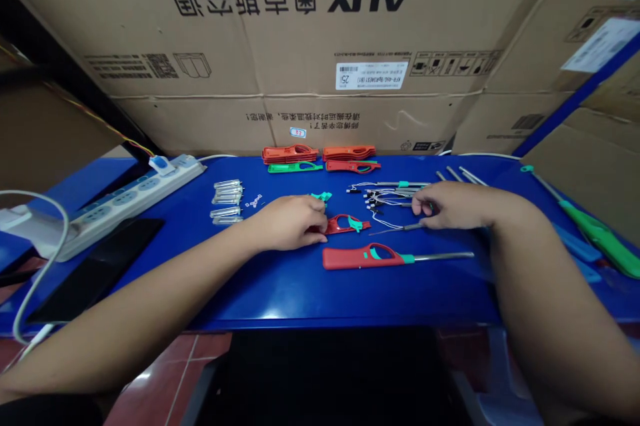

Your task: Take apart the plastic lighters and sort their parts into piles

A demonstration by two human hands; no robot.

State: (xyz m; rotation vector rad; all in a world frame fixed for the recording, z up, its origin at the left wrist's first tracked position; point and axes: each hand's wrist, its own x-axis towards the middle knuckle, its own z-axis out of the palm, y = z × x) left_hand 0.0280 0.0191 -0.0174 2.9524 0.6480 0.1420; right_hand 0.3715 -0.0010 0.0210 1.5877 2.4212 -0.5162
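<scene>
My left hand (295, 221) is closed over the rear end of a red lighter casing half (336, 226), its fingers hiding that end. A teal trigger piece (356, 224) sits at the casing's front. My right hand (447, 205) pinches a thin metal lighter tube (411, 227) with white wires trailing left from it. Beyond that tube lie several more wired tubes (395, 191) with small black parts at their ends. In front of both hands rests an assembled red lighter (355, 257) with a silver nozzle. Small teal pieces (323, 197) show just past my left fingers.
Stacked red casing halves (290, 155) and orange ones (349, 152) stand by the cardboard wall (300, 93). Several clear fuel tanks (227, 199) and tiny white parts (254, 201) lie left. Further left are a power strip (135, 196) and black phone (95, 269); a green lighter (595, 233) lies right.
</scene>
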